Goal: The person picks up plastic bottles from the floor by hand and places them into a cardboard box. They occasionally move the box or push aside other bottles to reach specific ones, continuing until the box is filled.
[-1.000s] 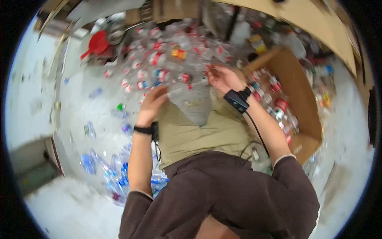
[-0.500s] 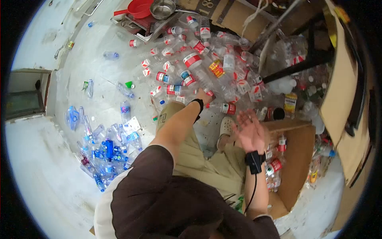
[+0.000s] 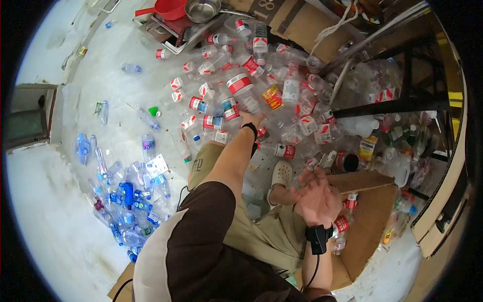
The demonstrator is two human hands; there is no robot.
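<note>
My left hand reaches into the pile of clear bottles, at the lower end of a large bottle with a red-and-white label. Its fingers are partly hidden, and a firm hold cannot be made out. Just below it lies a small red-labelled bottle. My right hand is palm up, fingers apart and slightly curled, with nothing in it. It is beside the open cardboard box, which holds red-labelled bottles. Another red-labelled bottle lies between my hands.
Blue-labelled bottles are heaped at the left. A red pan and a metal pot stand at the top. A black metal frame and a yellow-labelled bottle are at the right. My shoe is beside the pile.
The view has shifted. My left hand has moved slightly up and left, to the large bottle's lower end. My right hand remains open beside the box, lower in the view.
</note>
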